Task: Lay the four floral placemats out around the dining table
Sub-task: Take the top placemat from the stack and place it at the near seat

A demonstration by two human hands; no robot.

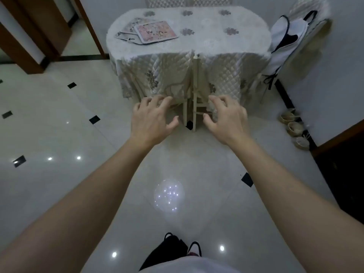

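Observation:
A loose pile of floral placemats (155, 32) lies on the far left part of the dining table (206, 42), which wears a pale quilted cloth with flower patches. The top mat is pink with a white border; others fan out beneath it to the left. My left hand (152, 119) and my right hand (226, 118) are stretched forward side by side, well short of the table, fingers spread and holding nothing. Both hover in front of the hanging cloth, apart from the mats.
Two cream chairs (194, 91) are tucked under the table's near side. A chair draped with a white apron (287, 36) stands at the right. Slippers (295, 127) lie by the right wall. Glossy tiled floor stretches left; a wooden doorframe (35, 36) is at far left.

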